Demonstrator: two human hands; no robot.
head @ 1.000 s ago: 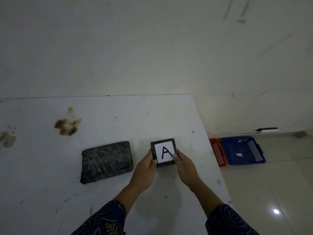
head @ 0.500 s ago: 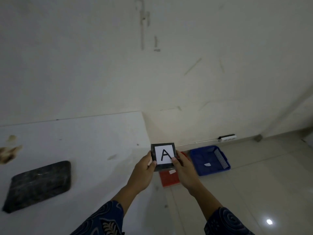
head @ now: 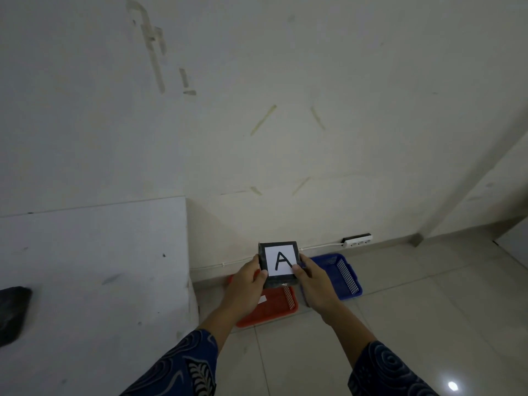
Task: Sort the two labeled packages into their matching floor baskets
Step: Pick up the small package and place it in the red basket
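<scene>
Head view: the left hand (head: 249,284) and right hand (head: 315,281) clamp a small black square package with a white "A" label (head: 279,262) between them, held in the air past the white table's (head: 94,270) right edge, above a red plastic floor basket (head: 273,308). A blue plastic floor basket (head: 343,274) sits just beside it against the wall. A second black wrapped package (head: 13,312) lies at the table's left edge.

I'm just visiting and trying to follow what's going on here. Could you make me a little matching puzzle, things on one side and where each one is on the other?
Things:
1. package labeled A
2. second dark package
3. red basket
4. power strip

Places:
a. on the white table
b. along the foot of the wall
c. held in both hands
d. on the floor beside the blue basket

Pairs: 1-c, 2-a, 3-d, 4-b
</scene>
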